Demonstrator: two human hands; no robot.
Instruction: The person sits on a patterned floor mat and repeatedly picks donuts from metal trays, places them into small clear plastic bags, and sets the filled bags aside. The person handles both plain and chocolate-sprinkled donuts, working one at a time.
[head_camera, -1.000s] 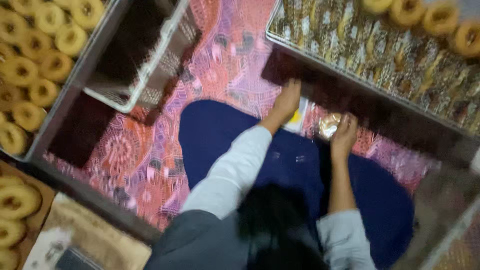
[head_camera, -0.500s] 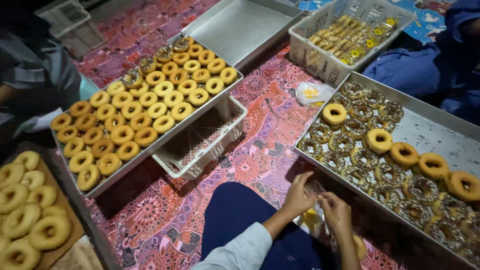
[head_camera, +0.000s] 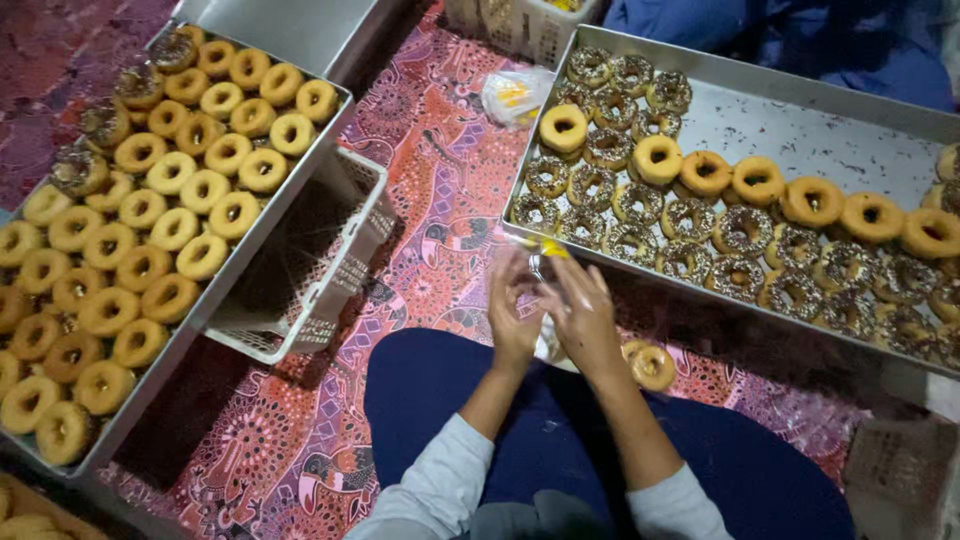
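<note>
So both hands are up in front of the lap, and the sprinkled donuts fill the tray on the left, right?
Not quite. In the head view the sprinkled donuts fill the right tray; the left tray holds mostly plain ones. Both hands, left and right, are indeed raised in front of the lap.

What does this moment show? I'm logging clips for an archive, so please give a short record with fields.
setting: patterned red floor mat, seen from above
left hand: raised against the right hand, fingers on a thin clear bag with yellow trim
right hand: pinching the same bag
right tray: sprinkle-topped and plain doughnuts
left tray: rows of plain doughnuts, resting on a white basket
loose doughnut: on the mat beside the knee
</note>
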